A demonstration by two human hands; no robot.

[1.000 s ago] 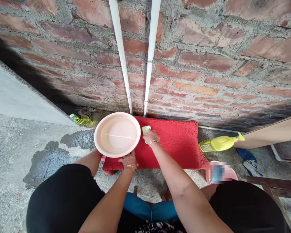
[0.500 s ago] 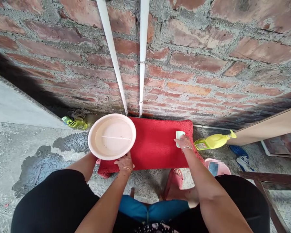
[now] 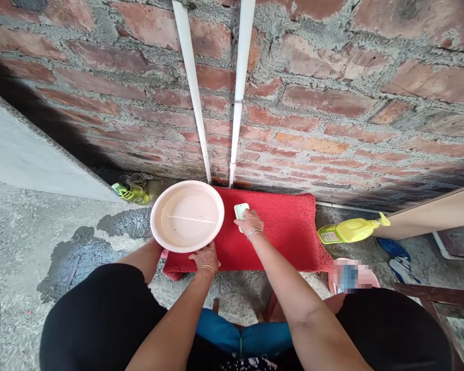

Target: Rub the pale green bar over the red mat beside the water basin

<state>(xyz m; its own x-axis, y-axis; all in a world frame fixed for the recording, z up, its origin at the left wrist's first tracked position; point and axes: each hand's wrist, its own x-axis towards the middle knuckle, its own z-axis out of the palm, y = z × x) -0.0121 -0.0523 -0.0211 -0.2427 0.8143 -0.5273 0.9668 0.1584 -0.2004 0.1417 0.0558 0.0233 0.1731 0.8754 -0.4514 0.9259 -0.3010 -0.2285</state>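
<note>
A wide pale pink basin [image 3: 187, 242] sits on the left part of a red shaggy mat [image 3: 282, 237], with clear water in it. My left hand [image 3: 204, 256] lies on the mat by the basin's front right rim, fingers spread and partly under the rim. In my right hand [image 3: 250, 221] is a pale green, rounded rectangular scrub brush [image 3: 240, 210]. It rests on the mat just right of the basin, and its underside is hidden.
A yellow pump bottle [image 3: 350, 231] lies right of the mat, with a pink tub [image 3: 334, 278] nearer me. At the left stands a yellow-green bottle [image 3: 135, 196]. White pipes [image 3: 237, 103] run down the brick wall [image 3: 313, 105]. Wet patches [image 3: 73, 263] mark the concrete.
My right hand has swept left across the mat with the scrub brush, from its right end to near the basin. My left hand stays beside the basin. The view has shifted slightly.
</note>
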